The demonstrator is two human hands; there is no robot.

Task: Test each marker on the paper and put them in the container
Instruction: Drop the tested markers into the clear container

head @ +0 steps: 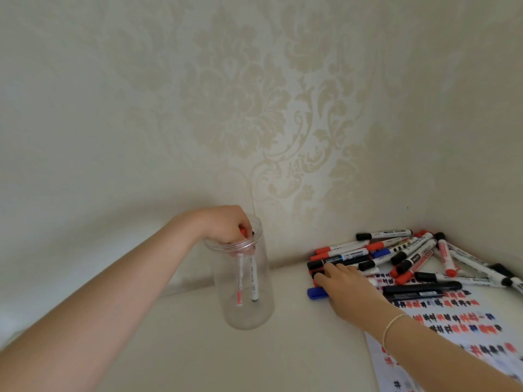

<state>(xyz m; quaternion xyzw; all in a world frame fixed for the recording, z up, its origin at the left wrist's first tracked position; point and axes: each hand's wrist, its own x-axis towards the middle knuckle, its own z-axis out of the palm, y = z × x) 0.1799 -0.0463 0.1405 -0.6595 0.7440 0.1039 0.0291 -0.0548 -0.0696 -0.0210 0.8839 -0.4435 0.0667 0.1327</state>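
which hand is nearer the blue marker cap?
Right. The right hand lies just beside the blue marker cap, fingers over the marker pile. The left hand is off at the clear container's mouth.

The left arm reaches forward, bare, its wrist bent down so the left hand (226,224) hangs with fingers curled together, pinching downward. The right arm stretches in from the lower right, a thin bracelet at the wrist, the right hand (346,284) palm-down, fingers extended leftward.
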